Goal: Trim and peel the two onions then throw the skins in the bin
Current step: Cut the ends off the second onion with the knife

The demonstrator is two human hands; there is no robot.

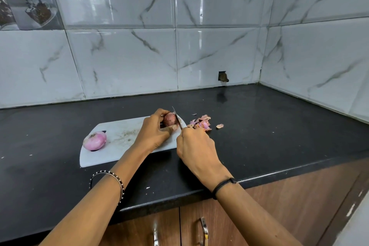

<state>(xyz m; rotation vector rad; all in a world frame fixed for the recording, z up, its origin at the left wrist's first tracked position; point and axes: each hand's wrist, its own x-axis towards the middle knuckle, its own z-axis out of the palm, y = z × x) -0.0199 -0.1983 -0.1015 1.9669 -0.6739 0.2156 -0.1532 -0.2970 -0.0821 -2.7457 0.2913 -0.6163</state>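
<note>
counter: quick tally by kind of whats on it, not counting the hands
onions: 2 (peeled onion, unpeeled onion)
knife: 1
cutting board: 1
skin pile: 1
total: 5

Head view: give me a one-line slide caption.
Left hand steadies the unpeeled onion on the board; right hand trims it with a knife.

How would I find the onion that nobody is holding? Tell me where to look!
Look on the black stone countertop for the white plastic cutting board. At the board's left end lies a shiny pink peeled onion, with no hand on it. The other, a dull brown-red onion at the right end, is gripped by the left hand with a steel knife against it.
</note>
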